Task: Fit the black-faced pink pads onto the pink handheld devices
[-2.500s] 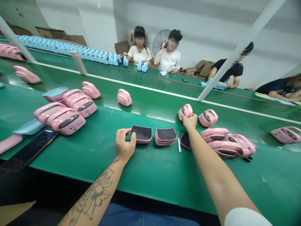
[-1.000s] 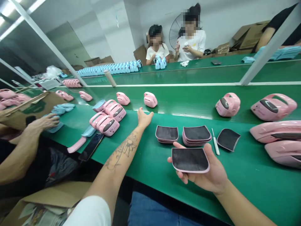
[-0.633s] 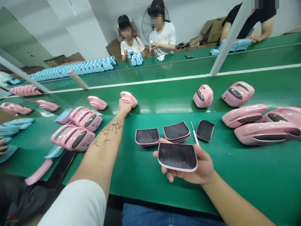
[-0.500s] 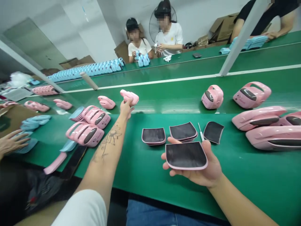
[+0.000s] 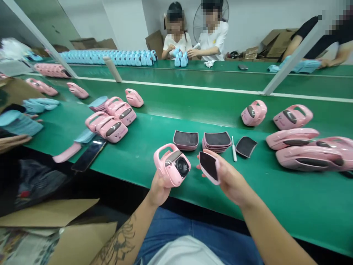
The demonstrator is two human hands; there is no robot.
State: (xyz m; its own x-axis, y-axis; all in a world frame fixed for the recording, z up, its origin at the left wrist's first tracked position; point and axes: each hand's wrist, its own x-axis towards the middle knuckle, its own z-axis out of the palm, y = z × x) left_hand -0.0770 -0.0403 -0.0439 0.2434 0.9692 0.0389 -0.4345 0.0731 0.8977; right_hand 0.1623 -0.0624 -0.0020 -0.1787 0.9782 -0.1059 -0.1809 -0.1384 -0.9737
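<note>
My left hand (image 5: 160,187) is closed around a small pink portable speaker (image 5: 169,171) with a carry handle. Its front faces right and shows a round black speaker cone. Held in my right hand (image 5: 230,180) is a pink-rimmed black speaker grille (image 5: 209,167), tilted and a short gap to the right of the speaker. Just beyond my hands lie a grille stack (image 5: 186,140) and a second, taller grille stack (image 5: 217,141). A white pen-like tool (image 5: 234,149) and a single grille (image 5: 246,147) are to their right.
Pink speakers (image 5: 113,129) stand at left by a phone (image 5: 89,154); more pink speakers (image 5: 309,158) are at right. A co-worker's hand (image 5: 16,141) is at far left. People sit across the green table (image 5: 289,195). An open carton (image 5: 55,221) stands below left.
My left hand has brought the pink speaker back from the far side of the table to in front of me. My right hand has turned the grille toward it. The view has shifted.
</note>
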